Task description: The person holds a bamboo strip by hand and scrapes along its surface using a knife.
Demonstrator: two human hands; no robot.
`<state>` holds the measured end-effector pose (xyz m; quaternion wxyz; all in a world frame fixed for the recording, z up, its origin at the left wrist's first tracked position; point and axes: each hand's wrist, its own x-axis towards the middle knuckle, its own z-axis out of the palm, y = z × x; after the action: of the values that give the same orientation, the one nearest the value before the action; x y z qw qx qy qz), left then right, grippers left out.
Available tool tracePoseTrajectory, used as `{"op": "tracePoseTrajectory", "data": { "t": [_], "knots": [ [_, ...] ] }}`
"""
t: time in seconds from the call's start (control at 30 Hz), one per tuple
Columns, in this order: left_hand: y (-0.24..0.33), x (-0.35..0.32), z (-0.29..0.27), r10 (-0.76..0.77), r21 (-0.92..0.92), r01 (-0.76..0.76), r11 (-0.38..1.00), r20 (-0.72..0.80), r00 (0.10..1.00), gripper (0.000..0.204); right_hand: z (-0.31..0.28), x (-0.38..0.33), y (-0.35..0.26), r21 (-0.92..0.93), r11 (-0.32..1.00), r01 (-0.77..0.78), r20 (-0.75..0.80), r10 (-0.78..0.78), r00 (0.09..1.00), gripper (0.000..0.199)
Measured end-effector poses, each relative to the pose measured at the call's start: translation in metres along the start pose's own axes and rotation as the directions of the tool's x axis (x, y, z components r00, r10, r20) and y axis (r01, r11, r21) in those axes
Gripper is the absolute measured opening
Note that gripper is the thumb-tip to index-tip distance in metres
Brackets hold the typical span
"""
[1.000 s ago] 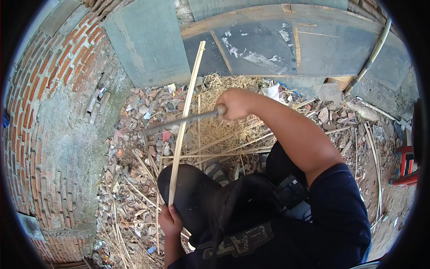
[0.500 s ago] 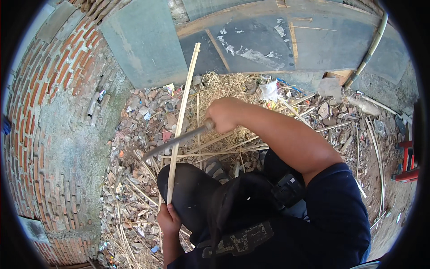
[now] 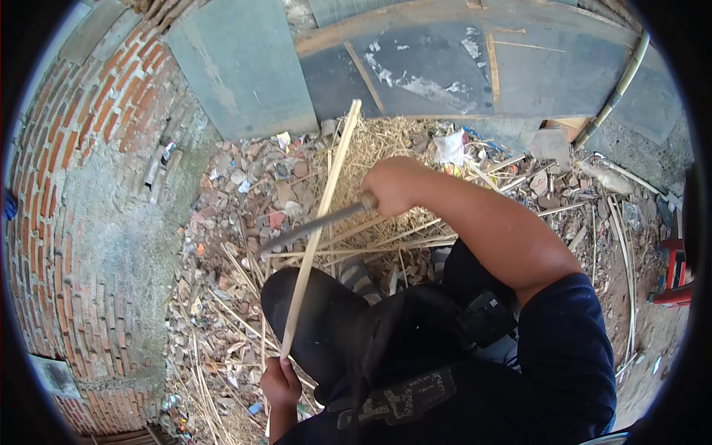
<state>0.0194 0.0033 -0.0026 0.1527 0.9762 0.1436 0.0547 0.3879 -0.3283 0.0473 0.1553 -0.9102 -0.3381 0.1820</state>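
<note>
Reader: What frames the figure at its largest scale?

Worker: A brick wall (image 3: 81,245) stands to my left, with grey-green panels (image 3: 237,74) ahead. Below these lies rubble (image 3: 237,178), bearing a bed of pale curled shavings (image 3: 389,137) and loose thin strips (image 3: 199,378).

Reader: And the principal piece?

Worker: The long pale strip (image 3: 305,282) slants from my left hand (image 3: 282,383) across my left knee (image 3: 334,311), its far end toward the panels. It is in one piece, its visible face bare.

Reader: How far advanced is the work?

Worker: Part-way, I judge. The shavings suggest much paring done here, though which came from this strip cannot be told. The knife (image 3: 337,216) crosses the strip near its middle; whether its edge bites is unclear, as is how much remains to be pared.

Reader: Finally, the grips?

Worker: My right hand (image 3: 397,185) has its grip closed round the knife's handle (image 3: 368,199); my left grip is narrow, holding the strip's near end.
</note>
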Motion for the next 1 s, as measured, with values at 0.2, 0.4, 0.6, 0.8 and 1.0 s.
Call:
{"op": "tracePoseTrajectory", "data": {
  "t": [0.2,0.4,0.6,0.8,1.0],
  "knots": [
    [0.001,0.001,0.02,-0.001,-0.049,-0.002,0.999,-0.054,0.999,0.038,-0.003,0.015,-0.007,0.104,0.993,-0.059,0.0,0.059,0.998,0.027],
    [-0.004,-0.002,0.013,-0.088,-0.054,0.087,0.995,-0.015,0.996,0.037,0.01,0.02,-0.038,-0.094,0.992,0.089,-0.096,-0.098,0.991,0.021],
    [-0.011,0.009,0.006,-0.019,0.059,0.02,0.998,-0.017,1.0,0.032,0.009,0.031,0.029,0.116,0.982,-0.148,-0.099,0.16,0.982,0.023],
    [-0.009,0.003,0.006,0.037,0.034,-0.035,0.999,-0.054,0.998,0.029,0.014,0.019,-0.021,0.109,0.994,0.008,-0.067,0.0,0.998,0.017],
    [-0.007,0.019,0.01,0.016,0.096,-0.009,0.995,-0.079,0.997,0.031,0.011,0.031,0.009,0.092,0.996,-0.004,0.079,-0.004,0.997,0.014]
  ]
}}
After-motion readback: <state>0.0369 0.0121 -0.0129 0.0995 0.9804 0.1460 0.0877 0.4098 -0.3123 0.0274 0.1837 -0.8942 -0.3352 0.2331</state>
